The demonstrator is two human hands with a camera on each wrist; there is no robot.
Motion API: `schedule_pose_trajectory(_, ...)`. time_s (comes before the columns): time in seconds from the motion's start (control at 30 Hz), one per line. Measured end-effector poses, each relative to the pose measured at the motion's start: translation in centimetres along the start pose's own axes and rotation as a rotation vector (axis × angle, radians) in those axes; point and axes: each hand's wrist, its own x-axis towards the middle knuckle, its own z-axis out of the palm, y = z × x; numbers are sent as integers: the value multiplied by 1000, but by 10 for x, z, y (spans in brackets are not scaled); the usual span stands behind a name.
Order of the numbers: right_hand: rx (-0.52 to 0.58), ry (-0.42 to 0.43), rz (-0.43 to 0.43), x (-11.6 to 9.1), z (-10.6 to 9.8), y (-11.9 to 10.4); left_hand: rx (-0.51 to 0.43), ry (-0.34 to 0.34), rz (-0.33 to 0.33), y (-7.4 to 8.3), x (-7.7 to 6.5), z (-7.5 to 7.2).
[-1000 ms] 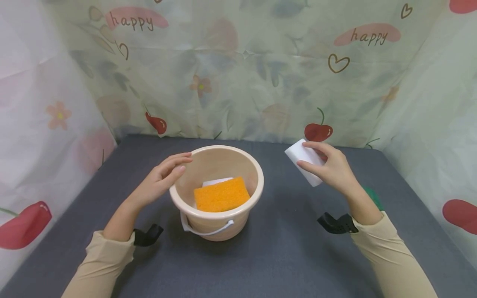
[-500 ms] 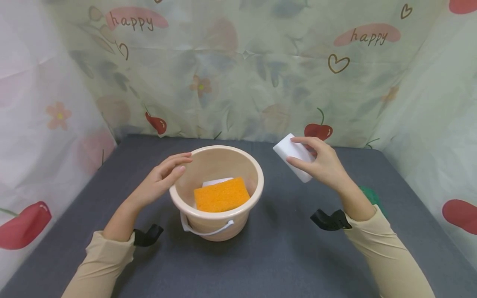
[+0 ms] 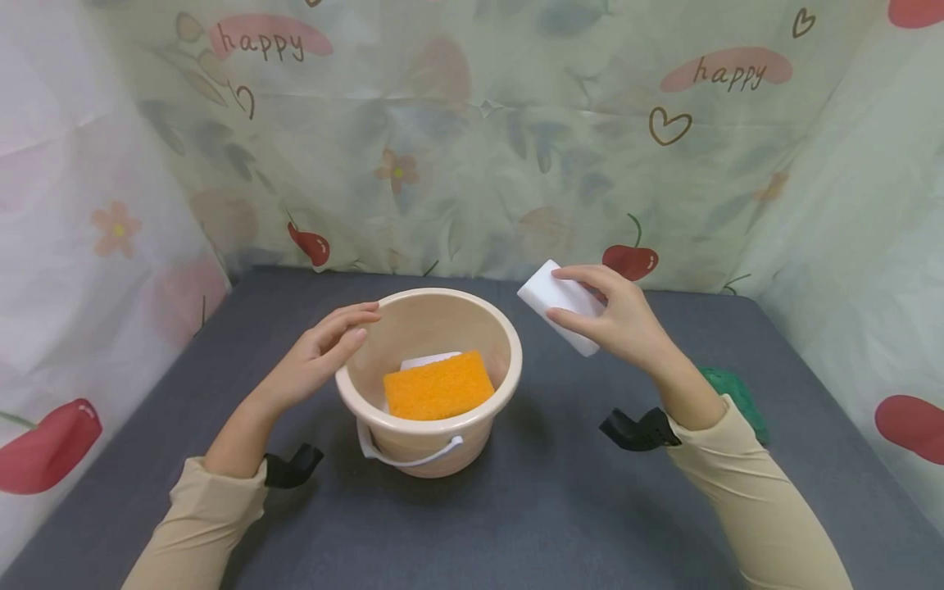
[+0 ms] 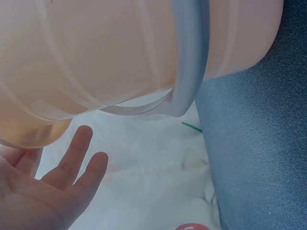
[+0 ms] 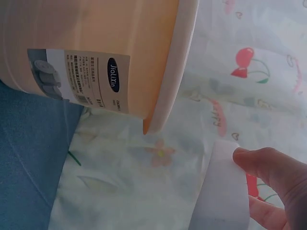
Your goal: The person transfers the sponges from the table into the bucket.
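Note:
A beige bucket (image 3: 428, 447) with a pale handle (image 3: 413, 460) hanging at its front stands left of centre. Inside it lies an orange sponge (image 3: 439, 387) over a white piece (image 3: 428, 359), mostly hidden. My left hand (image 3: 317, 358) is at the bucket's left rim, fingers extended; in the left wrist view, fingers (image 4: 76, 153) lie beside the bucket wall. Right of the bucket, above the table, my right hand (image 3: 615, 315) pinches a white sponge block (image 3: 564, 307) between thumb and fingers. In the right wrist view the block (image 5: 220, 191) is apart from the bucket rim.
A green scouring pad (image 3: 737, 401) lies on the dark grey table (image 3: 531, 524), partly behind the right forearm. Printed fabric walls (image 3: 487, 164) enclose the back and both sides. A black strap (image 3: 640, 430) sticks out from the right wrist, another strap (image 3: 293, 467) from the left.
My right hand has carried the white sponge block leftward and slightly up, closer to the bucket. More of the green scouring pad shows. The left hand and bucket have stayed still.

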Motion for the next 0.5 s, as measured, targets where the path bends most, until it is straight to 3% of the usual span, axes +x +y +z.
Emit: schedule_pose_trajectory(0.5,4,-71,-20,10,7,-18,6,-1,-3,0,0,0)
